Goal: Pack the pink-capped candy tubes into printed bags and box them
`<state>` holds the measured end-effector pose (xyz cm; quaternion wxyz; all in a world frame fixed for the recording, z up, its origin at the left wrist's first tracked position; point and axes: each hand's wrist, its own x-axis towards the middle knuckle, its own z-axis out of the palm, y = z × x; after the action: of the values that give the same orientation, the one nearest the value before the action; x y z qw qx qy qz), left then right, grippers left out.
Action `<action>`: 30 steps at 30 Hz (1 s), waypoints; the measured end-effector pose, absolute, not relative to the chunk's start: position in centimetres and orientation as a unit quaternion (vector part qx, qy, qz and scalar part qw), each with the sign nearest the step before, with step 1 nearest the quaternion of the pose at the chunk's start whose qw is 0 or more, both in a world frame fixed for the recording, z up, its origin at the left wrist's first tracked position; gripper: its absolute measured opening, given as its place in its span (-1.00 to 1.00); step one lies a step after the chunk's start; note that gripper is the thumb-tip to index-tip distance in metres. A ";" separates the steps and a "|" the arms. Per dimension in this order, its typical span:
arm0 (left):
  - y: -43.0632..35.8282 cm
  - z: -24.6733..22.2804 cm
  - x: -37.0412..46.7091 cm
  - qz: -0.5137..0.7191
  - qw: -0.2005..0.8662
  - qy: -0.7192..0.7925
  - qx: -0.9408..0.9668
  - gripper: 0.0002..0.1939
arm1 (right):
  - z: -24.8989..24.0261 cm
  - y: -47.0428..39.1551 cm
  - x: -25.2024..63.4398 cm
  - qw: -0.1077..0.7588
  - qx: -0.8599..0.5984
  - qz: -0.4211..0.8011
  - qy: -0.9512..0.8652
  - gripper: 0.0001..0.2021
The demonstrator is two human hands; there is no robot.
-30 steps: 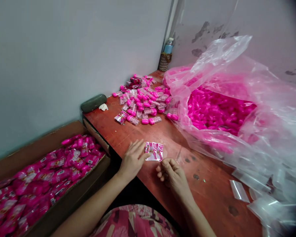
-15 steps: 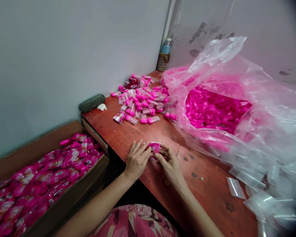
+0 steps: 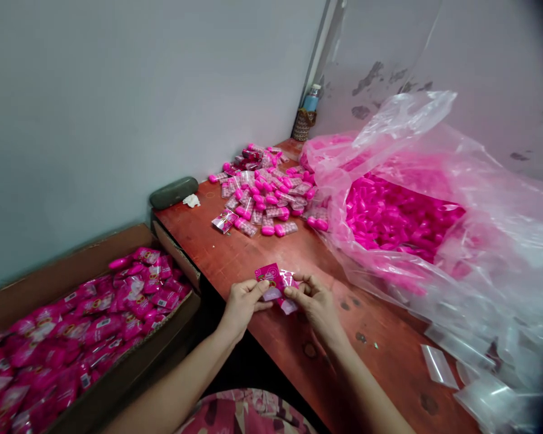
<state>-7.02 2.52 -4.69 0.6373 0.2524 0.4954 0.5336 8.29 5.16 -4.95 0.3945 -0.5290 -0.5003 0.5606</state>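
Over the near edge of a worn red counter [image 3: 366, 374], our left hand [image 3: 239, 307] and right hand [image 3: 319, 304] work at pink printed packets [image 3: 269, 277], central among our things. The step in hand looks like separating or squaring them; whether they are joined, we cannot tell. Fingers of both hands are pinched on the packets, thumbs uppermost. We judge the next move calls for a firm pinch on each side and little force on the thin film. Forearms angle in from between seven and eight o'clock and between four and five; pink-capped tubes [image 3: 266, 199] lie at twelve.
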 end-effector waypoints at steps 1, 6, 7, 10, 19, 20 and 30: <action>2.5 -4.8 -7.4 0.541 0.626 0.506 0.245 -0.67 | -5.1 5.3 8.6 0.365 -0.543 0.521 -0.548 -0.67; 2.6 -4.9 -8.9 0.554 0.614 0.519 0.218 -0.72 | -3.8 9.0 9.3 0.204 -0.544 0.176 -0.795 -0.79; 2.6 -4.8 -8.9 0.554 0.618 0.517 0.211 -0.73 | -3.4 10.6 9.1 0.196 -0.536 0.122 -0.812 -0.78; 2.5 -4.5 -8.9 0.559 0.633 0.505 0.179 -0.76 | -2.6 15.8 8.1 0.137 -0.498 0.035 -0.856 -0.69; 2.7 -3.5 -9.9 0.581 0.661 0.470 0.062 -0.83 | -3.4 21.2 8.1 0.053 -0.463 0.060 -0.883 -0.81; 2.8 -3.4 -10.0 0.584 0.663 0.467 0.047 -0.84 | -3.3 20.4 8.5 0.048 -0.469 0.061 -0.880 -0.81; 4.4 -3.8 -8.8 0.626 0.672 0.388 -0.079 -0.86 | -1.9 4.3 6.6 0.297 -0.510 0.581 -0.560 -0.69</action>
<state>-8.81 4.41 -3.84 0.6719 -0.0789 0.3884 0.6257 6.65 4.26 -1.86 0.2966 -0.5103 -0.5599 0.5815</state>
